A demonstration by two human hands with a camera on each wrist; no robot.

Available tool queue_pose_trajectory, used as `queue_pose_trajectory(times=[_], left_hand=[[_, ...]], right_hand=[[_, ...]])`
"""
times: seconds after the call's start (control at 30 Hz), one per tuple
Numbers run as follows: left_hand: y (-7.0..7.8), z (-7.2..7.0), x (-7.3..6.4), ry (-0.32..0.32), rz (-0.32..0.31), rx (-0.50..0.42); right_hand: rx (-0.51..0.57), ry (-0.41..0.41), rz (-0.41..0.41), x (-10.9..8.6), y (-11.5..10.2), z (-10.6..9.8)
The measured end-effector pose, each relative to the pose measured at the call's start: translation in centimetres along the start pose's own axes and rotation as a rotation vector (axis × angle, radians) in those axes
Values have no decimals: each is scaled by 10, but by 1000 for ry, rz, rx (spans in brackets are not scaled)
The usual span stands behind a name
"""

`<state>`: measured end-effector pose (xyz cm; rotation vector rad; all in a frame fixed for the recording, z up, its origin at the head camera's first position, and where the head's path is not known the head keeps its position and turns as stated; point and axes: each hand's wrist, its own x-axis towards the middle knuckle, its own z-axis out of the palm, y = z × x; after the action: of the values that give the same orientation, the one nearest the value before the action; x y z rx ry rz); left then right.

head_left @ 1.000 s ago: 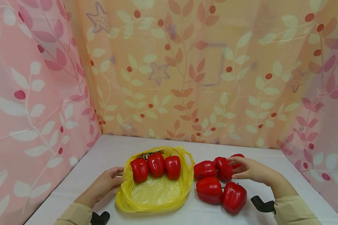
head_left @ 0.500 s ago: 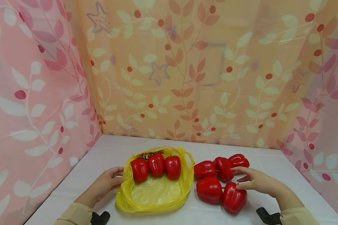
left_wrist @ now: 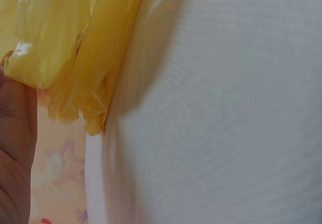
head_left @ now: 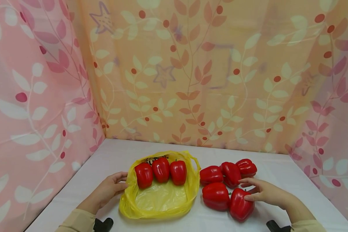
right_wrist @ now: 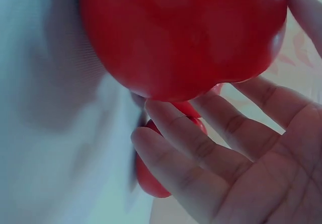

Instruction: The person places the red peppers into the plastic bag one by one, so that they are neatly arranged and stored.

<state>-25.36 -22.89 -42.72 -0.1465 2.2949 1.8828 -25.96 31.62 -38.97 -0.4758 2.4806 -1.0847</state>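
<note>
A yellow plastic bag (head_left: 156,214) lies mouth-up on the white table, with three red bell peppers inside along its far side; one is the middle pepper (head_left: 160,170). My left hand (head_left: 107,190) pinches the bag's left rim; in the left wrist view the yellow film (left_wrist: 55,58) covers the fingertips. My right hand (head_left: 266,193) is at the nearest loose bell pepper (head_left: 241,206), thumb against its upper right side and fingers reaching behind it. The right wrist view shows those fingers (right_wrist: 191,158) spread and nearly straight just beyond the pepper's bottom (right_wrist: 186,38).
Several more red bell peppers lie right of the bag: the front left pepper (head_left: 215,196), back left pepper (head_left: 211,175), back middle pepper (head_left: 230,174) and far right pepper (head_left: 246,167). Patterned curtains (head_left: 191,80) enclose the table (head_left: 121,146) at the back and sides.
My right hand has moved from the back peppers toward me, down to the nearest loose pepper, uncovering the far right one. The left hand and the bag have stayed still.
</note>
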Motion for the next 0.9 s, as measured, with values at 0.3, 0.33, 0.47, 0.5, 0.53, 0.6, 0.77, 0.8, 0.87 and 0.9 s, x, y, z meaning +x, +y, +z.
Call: queue_pose_trajectory(times=[0.3,0.33,0.47,0.5,0.53,0.6,0.77,0.8,0.87,0.9], left_hand=[[-1,-1,0,-18,11,-3],[-1,-1,0,-19,13,-2],[-1,-2,0,-36,24,-2],[-1,-2,0,-34,23,-3],[-1,-2,0,-38,25,-3],[-1,-2,0,-35,23,-5],[-2,-1,0,-25,19,-1],[-2,-1,0,-23,18,0],[-2,-1,1,-20,15,1],[-3,-2,1,-20,16,1]], right_hand=[[70,-48,-11,-3,2,1],[80,-56,-18,-3,2,0],[104,-73,-33,-3,2,-2],[104,-72,-32,-3,2,-2],[102,-73,-32,-3,2,-2],[106,-76,-30,-3,1,-2],[104,-67,-20,-4,1,-2],[106,-65,-20,-4,0,-2],[108,-61,-18,-5,0,-2],[114,-64,-18,-6,0,-2]])
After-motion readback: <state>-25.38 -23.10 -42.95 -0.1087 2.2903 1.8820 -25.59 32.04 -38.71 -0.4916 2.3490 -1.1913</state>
